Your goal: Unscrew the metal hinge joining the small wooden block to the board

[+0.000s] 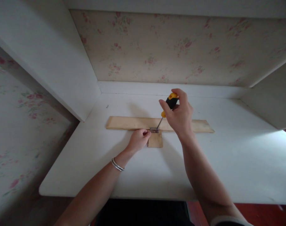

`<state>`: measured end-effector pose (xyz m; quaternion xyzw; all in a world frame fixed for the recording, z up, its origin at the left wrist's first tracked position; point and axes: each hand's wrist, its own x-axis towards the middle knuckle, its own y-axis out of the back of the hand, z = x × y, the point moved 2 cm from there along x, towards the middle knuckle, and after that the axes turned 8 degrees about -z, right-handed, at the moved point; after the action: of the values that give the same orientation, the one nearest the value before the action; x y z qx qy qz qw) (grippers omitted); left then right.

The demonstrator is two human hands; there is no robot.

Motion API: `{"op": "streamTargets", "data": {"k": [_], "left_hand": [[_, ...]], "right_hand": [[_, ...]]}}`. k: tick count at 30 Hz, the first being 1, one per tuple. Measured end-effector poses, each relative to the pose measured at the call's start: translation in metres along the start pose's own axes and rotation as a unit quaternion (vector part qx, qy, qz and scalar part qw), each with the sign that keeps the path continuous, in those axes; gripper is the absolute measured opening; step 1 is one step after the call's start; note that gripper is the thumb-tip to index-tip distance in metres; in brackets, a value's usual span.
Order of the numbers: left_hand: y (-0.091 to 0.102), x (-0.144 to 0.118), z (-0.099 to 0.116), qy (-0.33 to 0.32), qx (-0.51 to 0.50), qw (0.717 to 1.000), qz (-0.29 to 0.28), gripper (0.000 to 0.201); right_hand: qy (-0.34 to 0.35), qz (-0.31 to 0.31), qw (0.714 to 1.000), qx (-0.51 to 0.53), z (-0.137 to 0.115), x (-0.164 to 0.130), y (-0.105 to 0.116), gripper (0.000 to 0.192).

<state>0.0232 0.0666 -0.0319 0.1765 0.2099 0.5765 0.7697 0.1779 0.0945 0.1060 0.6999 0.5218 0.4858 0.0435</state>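
Note:
A yellow-and-black screwdriver [172, 102] is in my right hand [180, 114], fingers closed round its handle. Its shaft slants down to the left, and the tip meets a small metal hinge [154, 130]. That hinge lies across the seam between a long pale wooden board [131, 122] and a short wooden block [155, 140] in front of it. My left hand [140, 138] is closed, thumb and fingertips pinched at the hinge's left end beside the block. Those fingertips partly cover that end. Any screw under the tip is too small to make out.
The wood lies flat on a white desk [86, 169] with a rounded front left corner. A white side panel [69, 62] rises at the left, and flowered wallpaper [145, 47] covers the back. One small dark object [107, 106] lies behind the board's left end.

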Motion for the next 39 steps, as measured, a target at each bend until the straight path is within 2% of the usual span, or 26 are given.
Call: {"op": "streamTargets", "data": {"k": [7, 13, 18, 20, 24, 26, 30, 33, 35, 39], "left_hand": [[0.002, -0.002, 0.003, 0.027, -0.027, 0.999, -0.018, 0.031], [0.003, -0.005, 0.010, 0.079, -0.103, 0.990, -0.052, 0.032], [0.002, -0.007, 0.012, 0.077, -0.127, 0.987, -0.052, 0.032], [0.002, -0.007, 0.012, 0.077, -0.124, 0.988, -0.053, 0.032], [0.002, -0.006, 0.011, 0.082, -0.124, 0.987, -0.054, 0.031], [0.002, -0.006, 0.010, 0.080, -0.124, 0.988, -0.054, 0.032], [0.001, -0.004, 0.007, 0.082, -0.113, 0.988, -0.061, 0.032], [0.001, -0.004, 0.007, 0.083, -0.106, 0.989, -0.059, 0.032], [0.001, -0.004, 0.008, 0.084, -0.104, 0.989, -0.057, 0.033], [0.001, -0.005, 0.009, 0.076, -0.113, 0.989, -0.057, 0.033]], "right_hand": [[0.028, 0.004, 0.999, -0.020, -0.007, 0.001, 0.008, 0.041], [0.021, -0.027, 0.999, -0.038, -0.008, 0.001, 0.009, 0.042], [0.006, -0.072, 0.997, 0.000, -0.009, 0.001, 0.011, 0.052], [0.011, -0.080, 0.997, 0.004, -0.011, 0.001, 0.012, 0.048], [0.009, -0.046, 0.999, -0.027, -0.011, 0.001, 0.013, 0.039], [0.001, -0.037, 0.999, -0.036, -0.010, 0.001, 0.012, 0.040], [-0.001, -0.058, 0.998, -0.035, -0.011, 0.000, 0.012, 0.050], [0.009, -0.065, 0.997, -0.045, -0.013, -0.001, 0.013, 0.046], [0.003, -0.058, 0.997, -0.046, -0.013, -0.001, 0.012, 0.043], [-0.026, -0.017, 0.999, -0.027, -0.008, -0.001, 0.008, 0.049]]}}
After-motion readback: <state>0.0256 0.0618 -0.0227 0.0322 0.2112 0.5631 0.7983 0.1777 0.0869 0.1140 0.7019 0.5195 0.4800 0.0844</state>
